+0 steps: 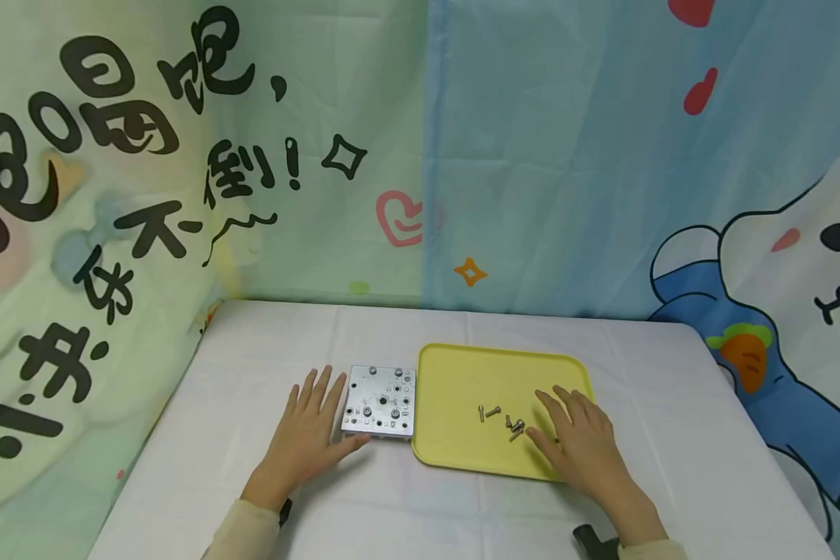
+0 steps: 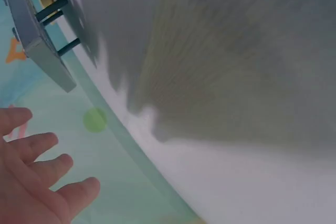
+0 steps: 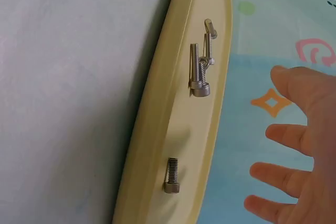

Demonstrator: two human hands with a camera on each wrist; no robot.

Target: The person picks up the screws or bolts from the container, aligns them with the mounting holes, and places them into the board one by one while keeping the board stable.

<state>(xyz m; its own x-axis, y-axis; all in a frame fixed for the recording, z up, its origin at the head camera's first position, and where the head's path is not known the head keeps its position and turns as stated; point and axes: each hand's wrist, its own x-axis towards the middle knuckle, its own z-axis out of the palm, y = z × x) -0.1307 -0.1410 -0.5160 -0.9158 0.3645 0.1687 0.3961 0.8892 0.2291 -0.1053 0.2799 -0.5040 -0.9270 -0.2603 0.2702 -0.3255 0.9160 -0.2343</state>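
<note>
Left hand [image 1: 309, 429] flat, fingers spread, beside square grey metal plate [image 1: 380, 400] | right hand [image 1: 579, 437] open, holding nothing, on yellow plastic tray [image 1: 448, 373] | loose steel bolts [image 1: 514, 426] just beside fingertips

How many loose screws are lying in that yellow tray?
4, as far as shows. In the yellow tray: one screw leftmost, one beside it, one nearer the right hand, one by its fingertips. The hand may hide more.

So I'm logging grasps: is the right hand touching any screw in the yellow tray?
Apart: the right wrist view shows the right hand open, clear of the screws.
</note>
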